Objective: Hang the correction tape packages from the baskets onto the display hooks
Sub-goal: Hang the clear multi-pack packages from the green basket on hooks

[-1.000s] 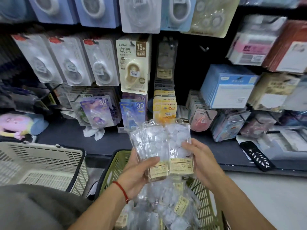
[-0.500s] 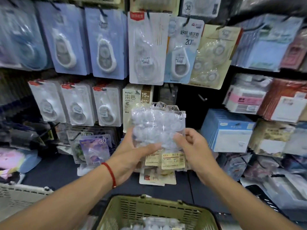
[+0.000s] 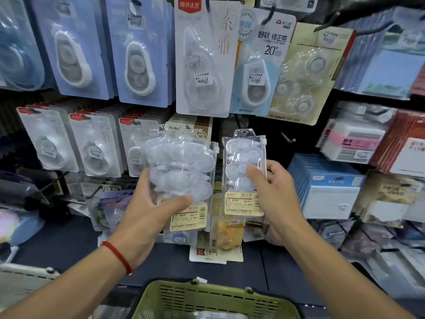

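From the head view, the left hand (image 3: 147, 217) grips a bundle of clear packages (image 3: 181, 171), fingers and thumb curled round its lower part, held up before the hanging display. The right hand (image 3: 273, 192) pinches a single package (image 3: 243, 176) upright just beside the bundle, thumb on its front. The green basket (image 3: 213, 300) sits below, between both forearms.

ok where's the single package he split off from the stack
In the head view, the single package is held upright in the right hand, just right of centre, beside the stack gripped by the left hand.
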Action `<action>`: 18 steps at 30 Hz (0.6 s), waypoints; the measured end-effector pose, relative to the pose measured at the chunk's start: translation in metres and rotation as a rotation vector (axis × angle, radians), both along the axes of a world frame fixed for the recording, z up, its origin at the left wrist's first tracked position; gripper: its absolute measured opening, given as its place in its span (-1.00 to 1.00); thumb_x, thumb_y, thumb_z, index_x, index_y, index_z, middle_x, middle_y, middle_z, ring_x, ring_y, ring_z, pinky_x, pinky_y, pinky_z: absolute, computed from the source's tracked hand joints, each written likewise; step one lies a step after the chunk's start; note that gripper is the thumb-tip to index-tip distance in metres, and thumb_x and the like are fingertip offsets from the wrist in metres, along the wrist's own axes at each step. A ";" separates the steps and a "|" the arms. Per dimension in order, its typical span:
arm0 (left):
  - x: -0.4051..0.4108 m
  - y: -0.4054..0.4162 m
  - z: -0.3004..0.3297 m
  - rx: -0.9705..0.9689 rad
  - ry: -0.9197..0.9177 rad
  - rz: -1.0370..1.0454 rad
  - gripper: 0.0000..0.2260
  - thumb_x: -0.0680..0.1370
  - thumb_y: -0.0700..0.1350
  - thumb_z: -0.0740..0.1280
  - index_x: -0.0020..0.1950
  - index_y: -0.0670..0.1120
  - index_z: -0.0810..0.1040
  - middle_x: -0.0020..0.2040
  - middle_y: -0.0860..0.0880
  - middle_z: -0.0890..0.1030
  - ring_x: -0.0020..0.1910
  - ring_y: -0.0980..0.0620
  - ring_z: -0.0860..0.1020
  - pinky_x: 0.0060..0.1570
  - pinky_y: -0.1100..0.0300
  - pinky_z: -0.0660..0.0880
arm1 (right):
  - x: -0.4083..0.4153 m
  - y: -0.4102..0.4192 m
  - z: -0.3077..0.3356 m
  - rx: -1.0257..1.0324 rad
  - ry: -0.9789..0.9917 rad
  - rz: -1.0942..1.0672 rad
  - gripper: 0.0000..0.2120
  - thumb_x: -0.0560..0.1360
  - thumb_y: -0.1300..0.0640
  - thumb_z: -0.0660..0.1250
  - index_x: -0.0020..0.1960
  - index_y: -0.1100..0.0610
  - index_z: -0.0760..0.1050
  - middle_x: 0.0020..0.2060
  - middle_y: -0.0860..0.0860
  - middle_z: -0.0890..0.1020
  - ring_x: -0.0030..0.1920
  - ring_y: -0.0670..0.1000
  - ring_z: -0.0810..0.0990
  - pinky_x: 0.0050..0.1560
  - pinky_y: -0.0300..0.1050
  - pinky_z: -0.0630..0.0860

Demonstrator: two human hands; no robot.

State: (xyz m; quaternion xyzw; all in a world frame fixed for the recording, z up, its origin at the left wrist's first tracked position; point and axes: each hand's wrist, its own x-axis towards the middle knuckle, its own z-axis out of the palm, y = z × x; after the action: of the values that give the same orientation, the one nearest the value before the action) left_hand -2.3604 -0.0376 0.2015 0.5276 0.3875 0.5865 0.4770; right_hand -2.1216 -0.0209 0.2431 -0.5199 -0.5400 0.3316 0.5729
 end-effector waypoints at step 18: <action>0.011 -0.009 0.001 -0.050 -0.049 -0.057 -0.15 0.20 -0.10 0.70 0.44 0.07 0.46 0.29 -0.03 0.69 0.28 -0.04 0.67 0.13 0.19 0.64 | 0.003 -0.014 -0.015 -0.062 -0.301 0.107 -0.81 0.62 -0.14 0.37 0.21 -0.14 0.58 0.05 -0.26 0.68 0.08 -0.30 0.61 0.16 -0.14 0.58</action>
State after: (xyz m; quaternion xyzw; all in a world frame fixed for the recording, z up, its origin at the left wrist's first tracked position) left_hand -2.3490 -0.0463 0.2029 0.5118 0.3753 0.5754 0.5158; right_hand -2.1187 -0.0344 0.2281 -0.5516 -0.6360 0.2967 0.4508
